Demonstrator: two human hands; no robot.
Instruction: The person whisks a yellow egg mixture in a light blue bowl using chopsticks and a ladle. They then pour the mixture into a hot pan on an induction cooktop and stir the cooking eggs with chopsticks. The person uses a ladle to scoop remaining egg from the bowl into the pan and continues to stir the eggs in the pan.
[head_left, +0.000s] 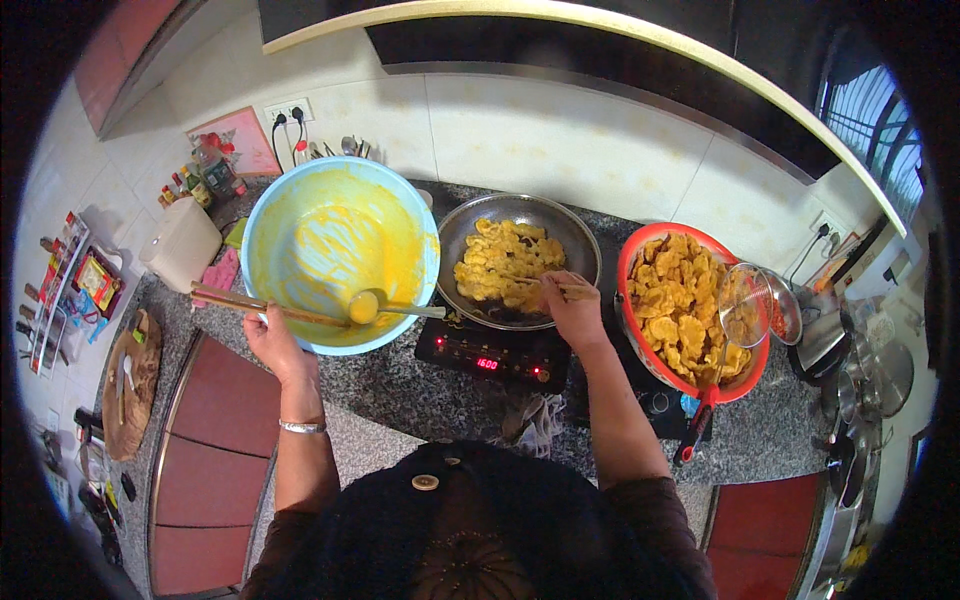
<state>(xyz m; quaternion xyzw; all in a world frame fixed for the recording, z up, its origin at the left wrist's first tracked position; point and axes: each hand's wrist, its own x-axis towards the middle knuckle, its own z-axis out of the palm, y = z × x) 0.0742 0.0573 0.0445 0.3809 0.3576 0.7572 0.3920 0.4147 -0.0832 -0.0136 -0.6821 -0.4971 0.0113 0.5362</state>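
Note:
My left hand is at the near-left rim of a light blue plastic basin, with its fingers closed on a long wooden stick or pair of sticks. Their far ends reach into the basin, which is coated with yellow batter. A ladle rests inside, batter in its bowl. Over the near-right side of a frying pan, my right hand grips chopsticks. Their tips reach the yellow battered pieces frying there. The pan stands on an induction cooker with lit red digits.
To the right, a red-rimmed basin holds fried golden pieces. A wire skimmer with a red handle lies across it. A metal kettle stands beyond. At left are a pink cloth, a white container and a wooden chopping board.

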